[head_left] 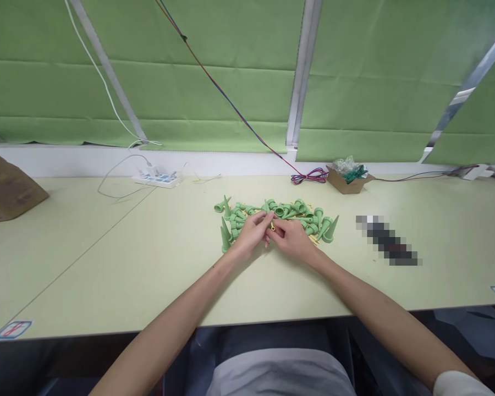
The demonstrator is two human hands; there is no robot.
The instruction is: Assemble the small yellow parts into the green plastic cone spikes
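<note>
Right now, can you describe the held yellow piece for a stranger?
On the pale table, find the pile of green cones. At its near side, the left hand and right hand meet. The yellow piece shows between them, held, unlike other yellow pieces lying among the cones.

So there's a whole heap of green plastic spikes (329, 229), each with a wide, round, cap-like end tapering down to a point. Most lie on their sides, jumbled over each other on the surface (190, 264), pointing every which way, and a few show a hollow, open end. A few at the left edge stand point-up on their wide ends, and one at the right edge sits point-up too, tilted over. Thin yellow pieces (314, 240) lie loose, poking out under and around the green ones. One small yellow piece (273, 227) is pinched where the fingertips of the left hand (251, 234) and right hand (295, 239) meet, its round, ring-like end showing. Fingers hide the rest.
</note>
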